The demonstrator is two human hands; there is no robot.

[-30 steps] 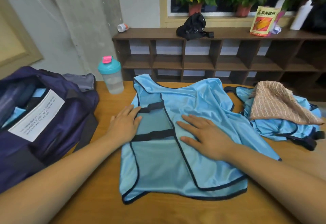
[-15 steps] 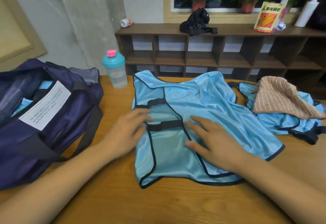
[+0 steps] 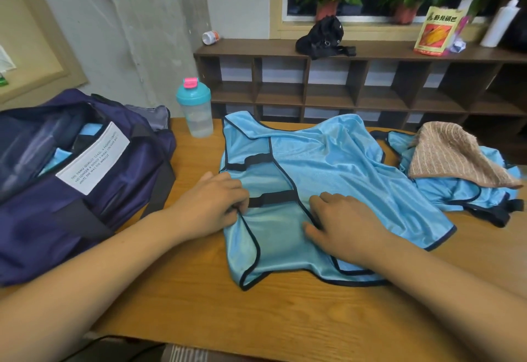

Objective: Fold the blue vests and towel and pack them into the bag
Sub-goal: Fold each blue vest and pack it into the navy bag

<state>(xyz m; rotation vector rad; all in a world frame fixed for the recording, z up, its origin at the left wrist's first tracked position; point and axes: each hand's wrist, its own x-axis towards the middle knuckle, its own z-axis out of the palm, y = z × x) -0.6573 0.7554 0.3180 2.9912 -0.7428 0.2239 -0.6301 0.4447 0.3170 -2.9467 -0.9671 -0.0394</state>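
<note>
A light blue vest (image 3: 342, 162) with black trim lies spread across the middle of the wooden table (image 3: 256, 313). My left hand (image 3: 211, 207) grips its left edge beside a black side strap, fingers curled into the fabric. My right hand (image 3: 342, 224) pinches the black trim near the vest's middle. A second blue vest (image 3: 456, 193) lies crumpled at the right, with a tan striped towel (image 3: 445, 156) draped on top of it. The open navy bag (image 3: 85, 190) sits at the left, with blue fabric showing inside.
A teal-lidded shaker bottle (image 3: 195, 107) stands on the table's far edge between the bag and the vest. Behind the table runs a dark cubby shelf (image 3: 370, 96) carrying a black pouch, a packet and potted plants. Bare wood lies along the near edge.
Both hands went from lying flat on the vest to curling their fingers into it. They slid toward me, and the vest's lower part has bunched and shifted.
</note>
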